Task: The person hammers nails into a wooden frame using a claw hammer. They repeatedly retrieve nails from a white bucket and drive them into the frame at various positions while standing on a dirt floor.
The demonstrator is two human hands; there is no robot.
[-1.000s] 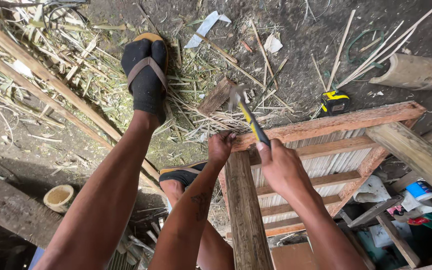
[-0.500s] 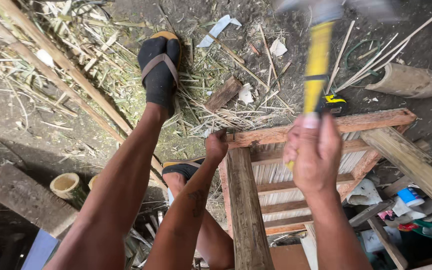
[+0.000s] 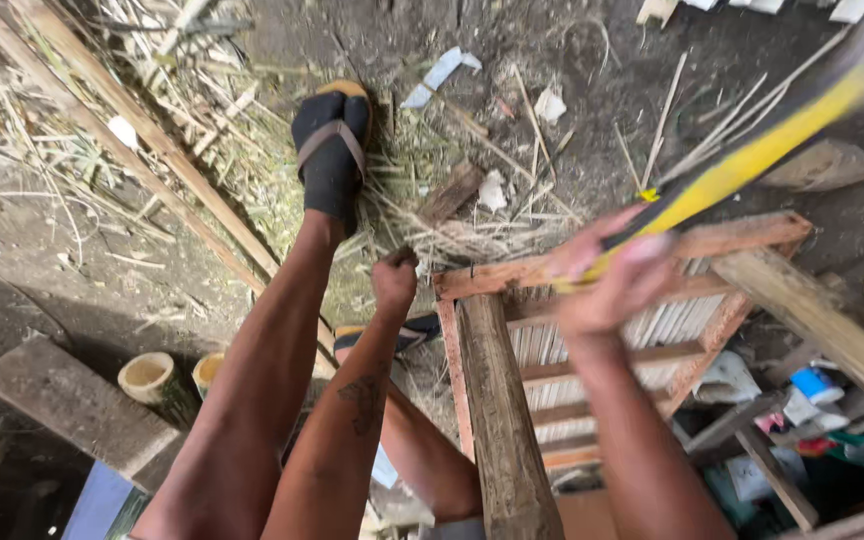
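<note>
Right now your right hand [image 3: 617,275] is wrapped tight round the yellow-and-black handle of a hammer [image 3: 752,155], fingers fully curled, no gap showing. The handle runs up and to the right from your fist, blurred by motion; the head is smeared into the top right corner, so its shape can't be made out.

Your left hand [image 3: 394,280] is closed w/ fingertips pinched together just left of the top rail [image 3: 712,240] of a reddish wooden frame [image 3: 722,325]. It sits near the rail's left end, at the corner w/ the weathered upright post [image 3: 497,420]. Whatever it pinches is too small to tell; can't confirm a nail.

The frame has cross slats w/ pale corrugated sheet [image 3: 592,345] showing behind them. A second rough beam [image 3: 822,325] leans across the frame's right side.

Your left foot in a black sandal [image 3: 330,150] is planted on dirt ground [image 3: 52,270] littered w/ bamboo strips [image 3: 172,180] and paper scraps. Two cut bamboo sections [image 3: 147,378] stand lower left, beside a grey plank [image 3: 72,405]. Assorted clutter lies lower right, under the frame.
</note>
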